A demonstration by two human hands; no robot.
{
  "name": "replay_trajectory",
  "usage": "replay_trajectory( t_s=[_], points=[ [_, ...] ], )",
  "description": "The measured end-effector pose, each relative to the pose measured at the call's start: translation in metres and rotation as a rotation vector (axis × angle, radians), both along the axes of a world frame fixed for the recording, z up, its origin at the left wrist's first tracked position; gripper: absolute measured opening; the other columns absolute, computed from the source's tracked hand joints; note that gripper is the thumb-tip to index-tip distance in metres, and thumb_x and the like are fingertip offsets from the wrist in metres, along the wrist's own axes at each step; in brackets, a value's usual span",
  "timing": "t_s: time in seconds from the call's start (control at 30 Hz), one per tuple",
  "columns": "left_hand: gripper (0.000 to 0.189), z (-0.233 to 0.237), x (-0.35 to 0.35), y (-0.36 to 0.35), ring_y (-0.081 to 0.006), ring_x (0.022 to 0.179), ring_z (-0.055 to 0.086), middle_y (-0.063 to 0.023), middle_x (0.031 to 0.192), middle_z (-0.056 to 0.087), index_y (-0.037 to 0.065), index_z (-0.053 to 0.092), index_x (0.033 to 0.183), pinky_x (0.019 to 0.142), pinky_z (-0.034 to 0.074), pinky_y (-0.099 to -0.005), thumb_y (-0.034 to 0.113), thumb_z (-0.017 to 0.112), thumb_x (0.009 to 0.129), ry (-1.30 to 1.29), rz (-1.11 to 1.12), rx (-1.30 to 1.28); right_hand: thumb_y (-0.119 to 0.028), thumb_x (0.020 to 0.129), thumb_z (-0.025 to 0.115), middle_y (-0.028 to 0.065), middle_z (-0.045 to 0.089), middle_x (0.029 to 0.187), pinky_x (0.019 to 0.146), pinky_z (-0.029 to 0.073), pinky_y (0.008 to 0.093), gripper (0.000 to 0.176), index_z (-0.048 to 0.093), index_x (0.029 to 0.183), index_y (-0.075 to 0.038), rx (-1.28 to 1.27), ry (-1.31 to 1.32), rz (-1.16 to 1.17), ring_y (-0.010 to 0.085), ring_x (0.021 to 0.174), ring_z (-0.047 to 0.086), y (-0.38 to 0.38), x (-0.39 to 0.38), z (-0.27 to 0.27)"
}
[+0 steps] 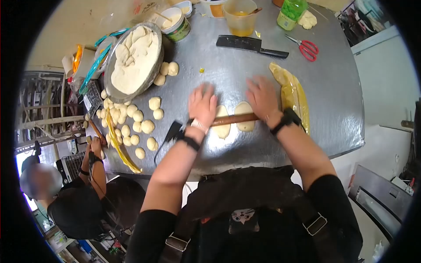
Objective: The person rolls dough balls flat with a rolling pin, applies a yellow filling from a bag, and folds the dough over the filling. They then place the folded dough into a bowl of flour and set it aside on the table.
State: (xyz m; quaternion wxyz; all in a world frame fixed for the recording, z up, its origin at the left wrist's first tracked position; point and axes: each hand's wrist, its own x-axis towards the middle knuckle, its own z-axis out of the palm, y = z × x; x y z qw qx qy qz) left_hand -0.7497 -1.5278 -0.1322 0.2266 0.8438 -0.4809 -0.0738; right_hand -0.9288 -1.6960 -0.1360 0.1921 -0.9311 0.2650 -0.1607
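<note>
A brown wooden rolling pin (235,119) lies crosswise over two flattened ovals of dough, a left piece (222,130) and a right piece (244,126). My left hand (202,105) rests over the pin's left end, fingers stretched forward and slightly blurred. Over its right end is my right hand (263,97), palm down with fingers extended and blurred at the tips. Both palms hide the ends of the pin. Neither hand has its fingers wrapped round it. Just right of my right hand lies a yellowish plastic bag (294,94).
Several dough balls (137,115) spread left of my hands, by a large metal bowl (160,49) of dough. A black cleaver (239,42), red-handled scissors (308,50), an orange-liquid tub (240,24) and a green bottle (291,13) stand or lie behind. Another person (79,206) works at left.
</note>
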Motion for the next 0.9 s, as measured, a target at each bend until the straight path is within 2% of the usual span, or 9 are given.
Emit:
replay_trajectory(
  t_s=[0.1, 0.13, 0.2, 0.27, 0.5, 0.63, 0.73, 0.8, 0.9],
  points=[
    [0.081, -0.021, -0.034, 0.018, -0.0449, 0.142, 0.022, -0.0239, 0.155, 0.025, 0.000, 0.027, 0.150, 0.114, 0.017, -0.0570, 0.047, 0.053, 0.090, -0.258, 0.004, 0.095, -0.041, 0.090, 0.057, 0.0218, 0.036, 0.148, 0.112, 0.025, 0.0568, 0.071, 0.036, 0.146, -0.003, -0.138, 0.140, -0.111, 0.0407, 0.136, 0.035, 0.024, -0.015, -0.031],
    [0.092, -0.011, -0.052, 0.036, -0.0448, 0.146, 0.013, -0.0270, 0.158, 0.012, -0.005, 0.016, 0.151, 0.116, 0.012, -0.0571, 0.048, 0.057, 0.087, -0.103, -0.006, 0.241, -0.046, 0.090, 0.055, 0.0226, 0.028, 0.154, 0.115, 0.018, 0.0578, 0.082, 0.026, 0.149, 0.002, -0.023, 0.260, -0.079, 0.0386, 0.144, 0.025, 0.044, -0.034, -0.016],
    [0.096, 0.000, -0.089, 0.073, -0.0455, 0.145, 0.015, -0.0279, 0.157, 0.015, -0.005, 0.017, 0.150, 0.115, 0.015, -0.0580, 0.047, 0.063, 0.084, -0.062, -0.056, 0.228, -0.046, 0.089, 0.057, 0.0213, 0.026, 0.155, 0.115, 0.019, 0.0574, 0.083, 0.026, 0.148, 0.004, 0.046, 0.314, -0.017, 0.0382, 0.144, 0.024, 0.085, -0.077, -0.011],
    [0.091, 0.009, -0.113, 0.101, -0.0456, 0.144, 0.017, -0.0287, 0.156, 0.016, -0.002, 0.026, 0.149, 0.114, 0.020, -0.0578, 0.037, 0.070, 0.080, 0.082, -0.095, 0.262, -0.045, 0.085, 0.062, 0.0214, 0.025, 0.156, 0.115, 0.019, 0.0566, 0.089, 0.025, 0.148, 0.006, 0.135, 0.367, 0.028, 0.0374, 0.144, 0.024, 0.116, -0.108, -0.004],
    [0.039, -0.015, -0.120, 0.161, -0.0346, 0.099, 0.061, -0.0181, 0.134, 0.054, 0.006, 0.064, 0.109, 0.087, 0.050, -0.0464, 0.004, 0.076, 0.072, 0.335, -0.290, -0.061, -0.008, 0.083, 0.061, 0.0137, 0.060, 0.121, 0.091, 0.045, 0.0425, 0.038, 0.057, 0.120, 0.000, 0.333, 0.016, 0.400, 0.0321, 0.107, 0.058, 0.113, -0.157, 0.022],
    [0.046, 0.012, -0.093, 0.114, -0.0400, 0.126, 0.047, -0.0208, 0.145, 0.041, 0.005, 0.058, 0.125, 0.101, 0.042, -0.0490, 0.014, 0.070, 0.081, 0.310, 0.020, -0.127, -0.011, 0.085, 0.061, 0.0196, 0.051, 0.132, 0.100, 0.042, 0.0418, 0.046, 0.052, 0.130, -0.005, 0.233, 0.011, 0.250, 0.0374, 0.121, 0.049, 0.084, -0.110, 0.019],
    [0.050, -0.006, -0.053, 0.055, -0.0411, 0.136, 0.036, -0.0201, 0.149, 0.037, 0.004, 0.052, 0.133, 0.108, 0.031, -0.0568, 0.028, 0.060, 0.089, -0.212, 0.100, 0.038, -0.025, 0.084, 0.066, 0.0213, 0.036, 0.145, 0.110, 0.033, 0.0497, 0.060, 0.045, 0.139, -0.009, 0.061, 0.061, -0.004, 0.0425, 0.134, 0.035, 0.064, -0.046, -0.006],
    [0.050, -0.016, -0.003, -0.002, -0.0401, 0.134, 0.038, -0.0169, 0.149, 0.038, 0.006, 0.051, 0.135, 0.108, 0.025, -0.0633, 0.034, 0.052, 0.093, -0.337, 0.244, 0.073, -0.033, 0.082, 0.068, 0.0187, 0.034, 0.148, 0.110, 0.029, 0.0568, 0.065, 0.045, 0.137, -0.007, -0.137, 0.169, -0.207, 0.0418, 0.134, 0.035, 0.023, 0.015, -0.011],
    [0.040, -0.006, 0.061, -0.051, -0.0378, 0.128, 0.043, -0.0143, 0.142, 0.047, 0.008, 0.054, 0.130, 0.108, 0.030, -0.0557, 0.024, 0.051, 0.094, -0.352, 0.234, -0.034, -0.035, 0.081, 0.071, 0.0190, 0.037, 0.145, 0.108, 0.030, 0.0590, 0.069, 0.043, 0.139, -0.009, -0.192, -0.025, -0.273, 0.0404, 0.133, 0.037, -0.048, 0.077, -0.001]
  ],
)
